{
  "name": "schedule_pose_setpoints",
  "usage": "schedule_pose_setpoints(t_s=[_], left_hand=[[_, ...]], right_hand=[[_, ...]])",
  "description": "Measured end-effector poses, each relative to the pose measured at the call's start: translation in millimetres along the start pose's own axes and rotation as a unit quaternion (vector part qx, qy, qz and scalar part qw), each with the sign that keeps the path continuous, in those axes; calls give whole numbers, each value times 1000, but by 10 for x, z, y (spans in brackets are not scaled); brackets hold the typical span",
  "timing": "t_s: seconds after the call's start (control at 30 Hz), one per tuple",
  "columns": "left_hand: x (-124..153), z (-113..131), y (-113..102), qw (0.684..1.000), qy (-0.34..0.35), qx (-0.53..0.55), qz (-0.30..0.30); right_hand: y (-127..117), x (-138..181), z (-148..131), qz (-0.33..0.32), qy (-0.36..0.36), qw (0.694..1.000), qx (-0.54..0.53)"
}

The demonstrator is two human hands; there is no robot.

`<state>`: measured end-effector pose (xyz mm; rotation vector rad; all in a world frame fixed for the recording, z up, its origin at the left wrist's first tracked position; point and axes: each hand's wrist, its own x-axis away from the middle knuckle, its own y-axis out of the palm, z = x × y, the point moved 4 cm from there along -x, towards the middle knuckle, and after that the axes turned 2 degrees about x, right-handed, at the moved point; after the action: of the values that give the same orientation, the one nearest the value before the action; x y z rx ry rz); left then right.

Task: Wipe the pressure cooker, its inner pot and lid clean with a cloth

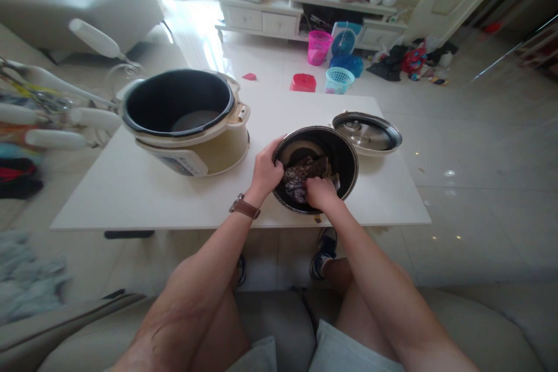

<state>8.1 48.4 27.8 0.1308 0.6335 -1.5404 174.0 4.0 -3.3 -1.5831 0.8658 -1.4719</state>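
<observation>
A dark round inner pot (349, 177) is tilted toward me near the front edge of the white table. My left hand (265, 170) grips its left rim, thumb over the edge and fingers round the outside. Inside the pot, my right hand (321, 193) is closed on a crumpled brown patterned cloth (300, 173), which lies against the inner wall; its fingertips are partly hidden in the folds. To the left stands the cream cooker body (226, 148), its dark inside uncovered. Behind the pot, on the right, a metal-lined lid (368, 132) lies with its inner side up.
The white table (174, 203) spans the space before my knees. A white-armed lamp-like fixture (96, 40) reaches in at the left, close to the cooker. Beyond the table, a pink basket (319, 47), a light blue basket (339, 80) and a red stool (303, 82) stand on the floor.
</observation>
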Motion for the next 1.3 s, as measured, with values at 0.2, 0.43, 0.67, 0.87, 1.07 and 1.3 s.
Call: schedule_pose_setpoints(t_s=[0.2,0.43,0.67,0.87,1.07,1.3], left_hand=[[50,-136,63,996,-63,33,58],[224,-201,251,987,-113,43,106],[225,-182,293,989,-87,31,117],[5,-150,108,997,-58,27,54],[-45,-79,53,1000,-23,20,-2],[79,-238,166,992,-88,50,69]], right_hand=[[54,-97,-47,31,-8,997,-72],[83,-34,-256,76,-28,983,-162],[110,-80,-205,59,-47,982,-173],[28,-41,0,-17,-12,997,-71],[-19,67,-1,-14,-25,999,-23],[24,-43,-43,-17,-40,996,-77]])
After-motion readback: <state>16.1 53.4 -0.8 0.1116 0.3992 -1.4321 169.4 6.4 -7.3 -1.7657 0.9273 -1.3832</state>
